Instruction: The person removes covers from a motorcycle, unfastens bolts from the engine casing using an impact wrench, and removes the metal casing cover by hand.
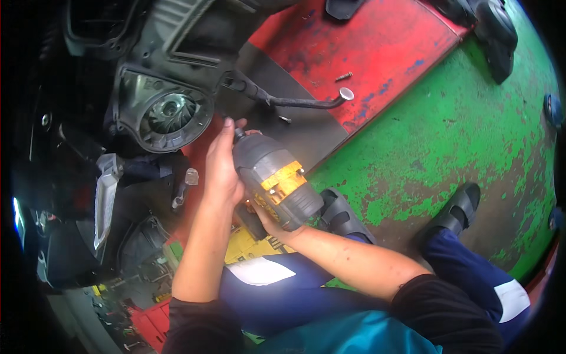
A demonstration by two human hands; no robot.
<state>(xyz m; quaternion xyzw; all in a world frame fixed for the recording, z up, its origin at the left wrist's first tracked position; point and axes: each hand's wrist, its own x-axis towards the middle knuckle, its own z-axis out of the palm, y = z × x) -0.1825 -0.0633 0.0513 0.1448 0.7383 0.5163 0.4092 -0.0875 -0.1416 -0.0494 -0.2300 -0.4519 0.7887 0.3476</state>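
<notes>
I hold a black and yellow cordless impact wrench in the middle of my view, nose angled up and left. My left hand grips its front end, thumb along the side and fingertips curled over the nose. My right hand is closed round the handle below the body, its fingers partly hidden. Just up and left of the wrench is an open housing with a finned fan on a dark scooter. A bent metal lever with a round end sticks out beside it.
Bolts lie on a red platform. Black parts sit top right. The green floor holds my sandalled feet. A yellow case and red tool tray are low left, near my legs. A silver footrest hangs left.
</notes>
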